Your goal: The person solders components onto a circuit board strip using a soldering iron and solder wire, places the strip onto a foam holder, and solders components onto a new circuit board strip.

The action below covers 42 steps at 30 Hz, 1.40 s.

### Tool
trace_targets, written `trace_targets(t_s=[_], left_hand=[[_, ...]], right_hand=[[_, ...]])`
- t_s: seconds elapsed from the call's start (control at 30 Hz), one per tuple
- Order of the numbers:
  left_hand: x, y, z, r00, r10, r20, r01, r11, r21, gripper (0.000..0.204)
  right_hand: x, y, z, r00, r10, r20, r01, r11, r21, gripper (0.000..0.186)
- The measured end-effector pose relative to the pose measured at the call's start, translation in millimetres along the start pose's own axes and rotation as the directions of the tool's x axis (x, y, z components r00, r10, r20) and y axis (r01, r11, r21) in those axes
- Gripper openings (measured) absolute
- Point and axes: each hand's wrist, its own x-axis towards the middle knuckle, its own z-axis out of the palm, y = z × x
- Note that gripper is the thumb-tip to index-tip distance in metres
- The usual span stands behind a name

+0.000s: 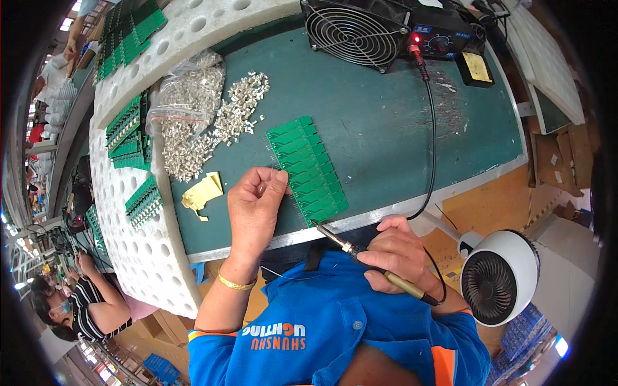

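Observation:
A green circuit board panel [310, 168] lies on the bench in front of me, with rows of thin pins along its left edge. My left hand [257, 201] is closed in a pinch at that edge, and what the fingertips hold is hidden. A thin pale wire [290, 276] shows below my left wrist. My right hand [398, 254] grips a soldering iron [402, 285] by its handle. The iron's tip reaches the near end of the panel, at its lower left corner.
Small metallic parts [243, 106] spill beside a clear bag [193, 87]. Yellow paper [203, 194] lies nearby. White foam [122, 215] holds more boards [144, 202]. Behind are a fan [353, 35] and soldering station [439, 42]. The iron's cable [432, 141] crosses the right side.

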Motion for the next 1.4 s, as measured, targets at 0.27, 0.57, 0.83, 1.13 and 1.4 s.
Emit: trace_targets(t_s=[0.27,0.57,0.83,1.13,1.4], left_hand=[[-1,-2,0,1.000,0.014,0.004,-0.014,0.999,-0.040,0.017],[-1,-4,-1,0.999,0.032,-0.001,-0.032,0.999,-0.032,0.017],[-2,-3,0,0.999,0.044,-0.002,-0.044,0.998,-0.042,0.016],[-3,-5,0,0.997,0.075,-0.006,-0.075,0.995,-0.069,0.014],[-3,-7,2,0.993,0.112,-0.029,-0.115,0.989,-0.095,0.014]], right_hand=[[-2,-6,-8,1.000,-0.015,-0.004,0.015,0.997,-0.072,0.032],[-1,-4,-4,0.999,-0.008,-0.038,0.007,0.999,-0.032,0.030],[0,0,2,1.000,-0.005,-0.024,0.004,1.000,-0.003,0.027],[1,-6,1,0.999,-0.005,0.038,0.008,0.997,-0.078,0.039],[1,-6,1,0.999,-0.018,0.050,0.023,0.995,-0.096,0.038]])
